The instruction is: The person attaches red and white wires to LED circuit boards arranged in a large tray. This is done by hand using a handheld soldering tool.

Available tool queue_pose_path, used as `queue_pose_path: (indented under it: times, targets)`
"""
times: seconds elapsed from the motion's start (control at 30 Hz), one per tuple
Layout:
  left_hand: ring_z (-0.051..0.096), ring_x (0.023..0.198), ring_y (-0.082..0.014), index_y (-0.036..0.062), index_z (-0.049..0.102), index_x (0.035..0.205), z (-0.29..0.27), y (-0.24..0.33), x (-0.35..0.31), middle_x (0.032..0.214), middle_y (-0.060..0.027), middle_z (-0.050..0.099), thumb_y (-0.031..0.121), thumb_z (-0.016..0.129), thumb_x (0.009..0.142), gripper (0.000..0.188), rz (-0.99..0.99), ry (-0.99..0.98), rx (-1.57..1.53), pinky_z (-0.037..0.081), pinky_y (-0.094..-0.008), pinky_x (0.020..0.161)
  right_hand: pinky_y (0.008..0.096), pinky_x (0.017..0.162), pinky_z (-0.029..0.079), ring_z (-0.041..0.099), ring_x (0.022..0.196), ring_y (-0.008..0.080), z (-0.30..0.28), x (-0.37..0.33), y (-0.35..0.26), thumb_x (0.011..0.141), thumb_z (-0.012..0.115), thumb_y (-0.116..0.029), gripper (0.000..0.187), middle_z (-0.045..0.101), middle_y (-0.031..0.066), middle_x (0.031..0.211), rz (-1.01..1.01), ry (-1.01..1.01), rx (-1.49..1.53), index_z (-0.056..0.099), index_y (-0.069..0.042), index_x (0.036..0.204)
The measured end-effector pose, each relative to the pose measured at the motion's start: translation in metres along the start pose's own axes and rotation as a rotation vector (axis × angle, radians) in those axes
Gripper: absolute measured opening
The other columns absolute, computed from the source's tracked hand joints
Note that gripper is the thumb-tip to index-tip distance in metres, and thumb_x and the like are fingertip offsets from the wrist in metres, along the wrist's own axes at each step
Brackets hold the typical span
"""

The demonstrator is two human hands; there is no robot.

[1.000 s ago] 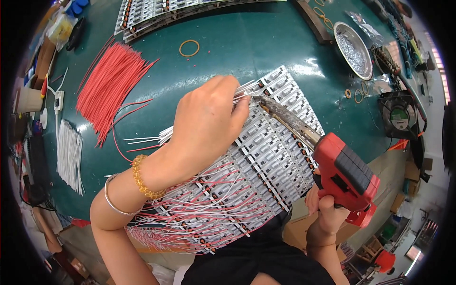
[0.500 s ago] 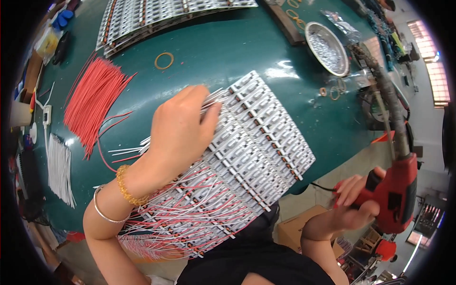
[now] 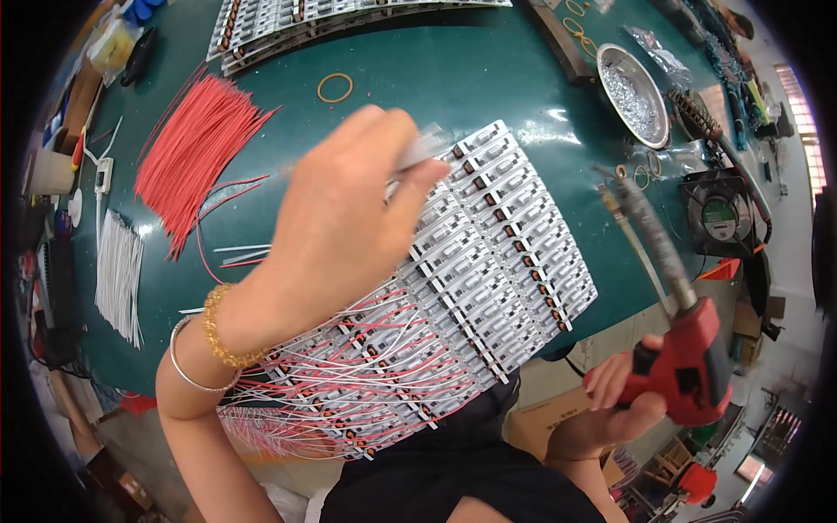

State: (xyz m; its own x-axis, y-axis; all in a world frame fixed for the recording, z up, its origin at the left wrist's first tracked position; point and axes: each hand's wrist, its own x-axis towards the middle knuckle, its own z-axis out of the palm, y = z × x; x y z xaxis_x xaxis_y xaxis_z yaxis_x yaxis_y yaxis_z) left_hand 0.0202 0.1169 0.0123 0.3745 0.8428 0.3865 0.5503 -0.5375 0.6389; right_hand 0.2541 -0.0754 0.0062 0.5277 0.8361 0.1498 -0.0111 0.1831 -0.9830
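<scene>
A sheet of white circuit boards (image 3: 488,253) with rows of small parts lies slanted at the table's near edge. Red and white wires (image 3: 375,349) trail from its lower left part. My left hand (image 3: 349,196) is over the sheet's upper left, thumb and fingers pinched on white wires (image 3: 425,150), smeared by motion. Loose wire ends (image 3: 242,254) stick out past its wrist side. At the right, my right hand (image 3: 621,392) grips a red soldering gun (image 3: 693,370) by the handle. Its long metal nozzle (image 3: 652,231) points up and left, apart from the sheet.
A red wire bundle (image 3: 196,152) and a white wire bundle (image 3: 119,275) lie on the green table (image 3: 418,78) at left. More board sheets (image 3: 349,22) are stacked at the back. At right stand a metal bowl (image 3: 647,131) of small bits and a fan (image 3: 722,216).
My right hand has brought the soldering gun leftward, its nozzle now closer to the sheet. My left hand has risen slightly, still holding the wires. The whole view has shifted a little.
</scene>
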Motion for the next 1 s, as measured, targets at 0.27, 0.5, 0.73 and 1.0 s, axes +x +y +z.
queue_pose_path:
  times: [0.27, 0.5, 0.73, 1.0]
  targets:
    - [0.054, 0.060, -0.0281, -0.0008, 0.053, 0.075, 0.022, -0.004, -0.011, 0.073, -0.0121, 0.053, 0.008, 0.069, 0.081, 0.019, -0.090, -0.109, 0.079, 0.041, -0.0371, 0.054, 0.0232, 0.040, 0.035, 0.041, 0.037, 0.0095, 0.019, -0.006, 0.006, 0.077, 0.067, -0.064, 0.091, 0.043, -0.0018, 0.047, 0.275, -0.166, -0.101, 0.044, 0.011, 0.123]
    - [0.055, 0.061, -0.0302, 0.0003, 0.053, 0.076, 0.023, -0.002, -0.011, 0.073, -0.0119, 0.053, 0.008, 0.069, 0.079, 0.018, -0.058, -0.101, 0.113, 0.042, -0.0387, 0.054, 0.0236, 0.041, 0.034, 0.042, 0.038, 0.0097, -0.003, -0.014, 0.022, 0.077, 0.071, -0.060, 0.084, 0.044, -0.0008, 0.047, 0.209, -0.205, -0.385, 0.050, 0.013, 0.113]
    - [0.056, 0.061, -0.0302, 0.0000, 0.054, 0.077, 0.023, -0.002, -0.011, 0.073, -0.0119, 0.053, 0.007, 0.069, 0.079, 0.016, -0.045, -0.099, 0.111, 0.042, -0.0387, 0.054, 0.0337, 0.090, 0.047, 0.060, 0.107, 0.0244, -0.032, -0.014, 0.024, 0.088, 0.062, -0.050, 0.058, 0.062, 0.0087, 0.115, 0.320, -0.531, -0.607, 0.056, -0.007, 0.126]
    - [0.055, 0.061, -0.0301, -0.0001, 0.054, 0.077, 0.022, -0.004, -0.013, 0.073, -0.0121, 0.053, 0.007, 0.069, 0.079, 0.017, -0.057, -0.115, 0.122, 0.042, -0.0387, 0.054, 0.0230, 0.038, 0.032, 0.042, 0.037, 0.0088, 0.008, -0.014, 0.022, 0.073, 0.070, -0.061, 0.088, 0.044, -0.0023, 0.046, 0.205, -0.102, -0.111, 0.049, 0.012, 0.118]
